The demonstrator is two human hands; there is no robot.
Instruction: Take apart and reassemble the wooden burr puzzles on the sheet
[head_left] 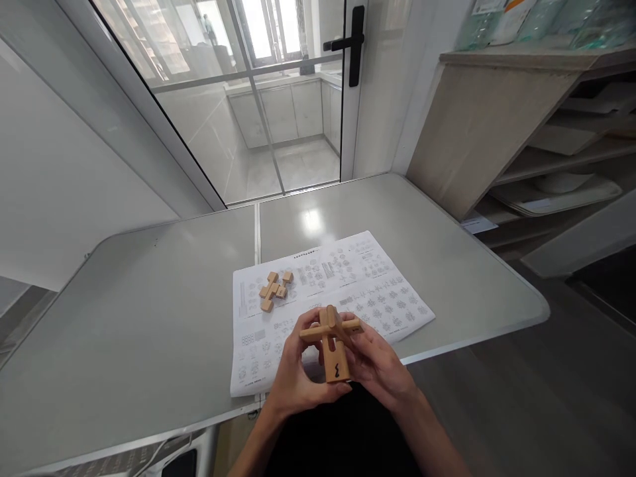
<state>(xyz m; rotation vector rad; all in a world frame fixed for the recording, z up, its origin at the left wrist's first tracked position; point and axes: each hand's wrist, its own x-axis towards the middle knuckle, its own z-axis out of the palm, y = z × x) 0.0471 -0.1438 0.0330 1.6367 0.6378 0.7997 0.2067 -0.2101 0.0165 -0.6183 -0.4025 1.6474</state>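
Both hands hold a partly joined wooden interlocking puzzle point(336, 366) above the near edge of the paper. It is made of several crossed wooden bars, and the one facing me carries a black handwritten mark and a slot. My left hand point(294, 371) curls round the left side, its thumb under the marked bar's lower end. From the right, my right hand point(380, 364) grips the crossing bars, with some fingers hidden behind them. Beyond my left hand, a few notched wooden puzzle pieces point(272, 290) lie close together on the printed instruction sheet point(303, 305).
The sheet lies on a grey table point(149, 318) with a seam across it. A glass door point(278, 119) with a black handle point(354, 45) stands behind the table. At right is a wooden shelf unit point(487, 106) with plastic bottles on top.
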